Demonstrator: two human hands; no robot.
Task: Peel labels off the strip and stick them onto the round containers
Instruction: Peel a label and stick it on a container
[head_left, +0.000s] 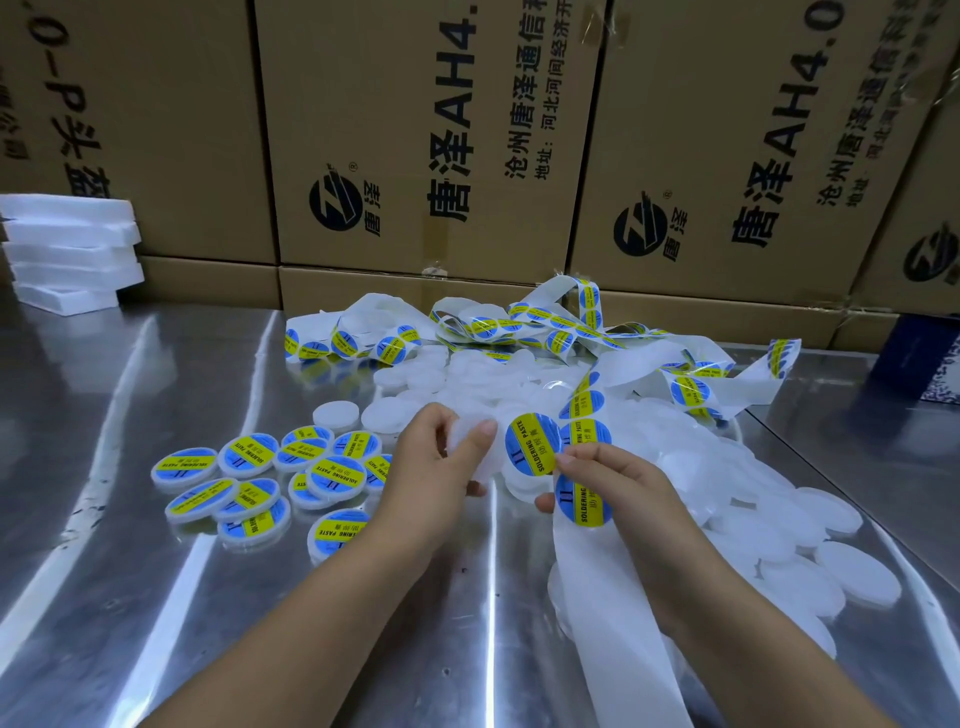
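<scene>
Right now your right hand (618, 488) pinches a round blue-and-yellow "SOLDERING PASTE" label (531, 442) by its lower right edge, with the fingertips (566, 460) closed on it. The label stands upright just beside the blank round container (462, 440). Your left hand (431, 467) grips that container with its thumb and fingers curled round the white rim, a little above the table. You cannot tell whether the label's far edge still clings to the backing.

The label strip (587, 571) passes through your right hand. One more label (582, 501) sits on it just below your fingers, and bare white backing runs down off the bottom edge. Upward it loops back into a loose tangle of strip (519, 322) near the rear of the table.

To your left lies a cluster of labelled containers (332, 475), some overlapping. Under and to the right of your hands spreads a heap of unlabelled white containers (779, 525).

All of this rests on a shiny steel table (130, 597). Printed cardboard cartons (415, 130) stand along its back. A stack of white foam slabs (72, 249) sits at the far left and a dark blue box (919, 358) at the far right.
</scene>
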